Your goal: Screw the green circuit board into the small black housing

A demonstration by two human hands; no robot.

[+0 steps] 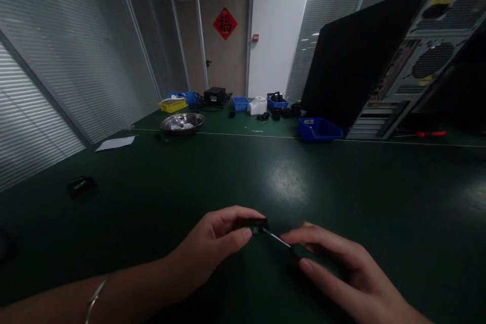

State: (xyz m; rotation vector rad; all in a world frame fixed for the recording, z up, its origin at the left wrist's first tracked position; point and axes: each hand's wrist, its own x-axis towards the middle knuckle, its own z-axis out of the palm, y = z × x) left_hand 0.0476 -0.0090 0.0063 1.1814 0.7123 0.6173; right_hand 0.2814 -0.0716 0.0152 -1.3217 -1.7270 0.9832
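Observation:
Near the front middle of the green table, my left hand (218, 243) grips a small dark part (257, 227) with a bit of green on its side, between thumb and fingers. My right hand (337, 263) is closed around the dark handle of a screwdriver (279, 239). The thin metal shaft points left, and its tip meets the right end of the dark part. Fine details of the part are too dark to make out.
On the table (170, 172), a dark object (81, 185) and a white paper (115, 143) lie left. Behind are a metal bowl (183, 122), a yellow bin (172, 106) and a blue bin (319, 130). A computer case (357, 55) stands right, with a red-handled tool (431, 133).

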